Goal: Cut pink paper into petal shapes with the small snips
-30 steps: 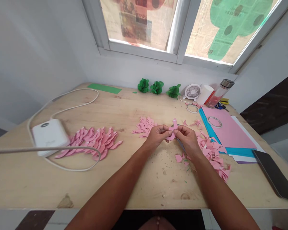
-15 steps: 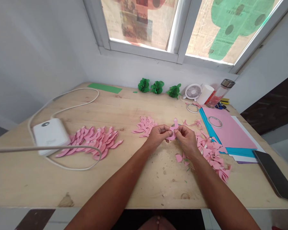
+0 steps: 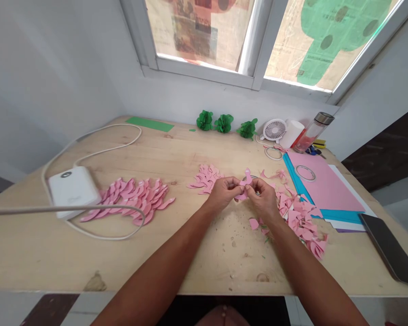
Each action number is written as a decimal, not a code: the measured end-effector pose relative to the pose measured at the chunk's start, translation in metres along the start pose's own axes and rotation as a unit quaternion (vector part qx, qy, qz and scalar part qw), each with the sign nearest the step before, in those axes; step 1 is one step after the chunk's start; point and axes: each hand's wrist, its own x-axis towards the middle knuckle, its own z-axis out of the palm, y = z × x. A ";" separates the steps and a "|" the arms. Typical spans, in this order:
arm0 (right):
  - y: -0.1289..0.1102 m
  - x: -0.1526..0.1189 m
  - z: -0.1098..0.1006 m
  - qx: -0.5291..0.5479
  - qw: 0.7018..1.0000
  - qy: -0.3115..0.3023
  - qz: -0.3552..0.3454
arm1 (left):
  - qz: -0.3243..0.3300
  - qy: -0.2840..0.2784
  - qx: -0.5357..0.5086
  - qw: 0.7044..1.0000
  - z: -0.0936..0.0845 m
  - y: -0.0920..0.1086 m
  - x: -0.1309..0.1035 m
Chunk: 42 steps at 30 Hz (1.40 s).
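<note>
Between my two hands, a pink paper cutout [image 3: 247, 177] is held up just above the table. My left hand [image 3: 224, 192] pinches its left side, thumb against fingers. On its right side my right hand [image 3: 263, 195] also grips it, with the fingers curled behind. Part of the cutout is covered by my fingertips. Left of my left hand lies a small heap of pink paper cutouts [image 3: 206, 176]. Pink paper scraps [image 3: 302, 219] are scattered beside and beyond my right forearm. Further left, curved pink pieces [image 3: 136, 197] lie overlapped in a larger pile.
A white power bank [image 3: 73, 188] with a looping cable sits at the left. Green paper balls [image 3: 223, 123] line the back near a small fan [image 3: 274, 130] and a glass bottle [image 3: 313, 133]. Coloured sheets [image 3: 329, 185] and a phone [image 3: 389, 249] lie at the right.
My fingers have shifted slightly on the pink cutout, and its angle differs a little. Everything else rests where it was, apart from a slight shift of the view.
</note>
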 end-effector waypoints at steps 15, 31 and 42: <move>0.000 -0.001 -0.001 0.170 0.981 -0.019 0.094 | 0.003 -0.001 0.002 1.000 0.000 -0.001 0.001; 0.008 0.010 -0.009 0.131 0.983 0.097 0.086 | 0.015 0.067 -0.003 0.998 -0.006 -0.003 0.005; 0.022 0.013 -0.021 -0.142 0.989 0.035 0.004 | 0.040 0.093 -0.012 0.995 -0.006 -0.008 0.008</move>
